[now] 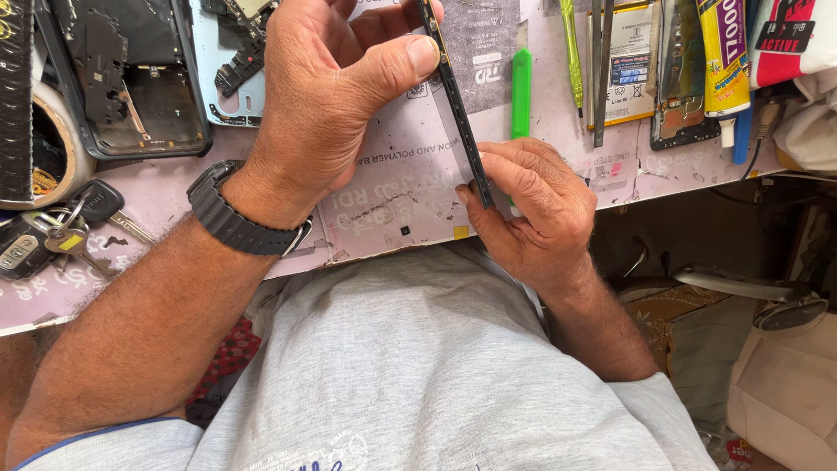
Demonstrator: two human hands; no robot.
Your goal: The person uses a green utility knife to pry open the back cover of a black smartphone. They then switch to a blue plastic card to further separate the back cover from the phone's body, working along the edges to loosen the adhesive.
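A cluttered pink worktable (157, 205) fills the upper part of the frame, its near edge against my grey shirt (418, 366). In the upper middle I hold a thin dark phone frame (455, 96) edge-on, slanting from the top edge down to the centre. My left hand (327, 105), with a black wristwatch (231, 218) on the wrist, is closed on the upper end, thumb pressed against its side. My right hand (532, 209) pinches the lower end between thumb and fingers.

My left hand covers much of the table behind it, and my right hand hides the lower part of a green tool (520, 92) lying just right of the frame. At the upper left lie an opened phone body (131, 78) with its insides showing and a roll of tape (52, 148) at the edge; below them, at the left, is a bunch of keys (61, 231). Along the upper right lie a flat battery (632, 61), another dark phone part (680, 87) and a yellow glue tube (724, 57). At the lower right, below the table, I see a beige bag (785, 384).
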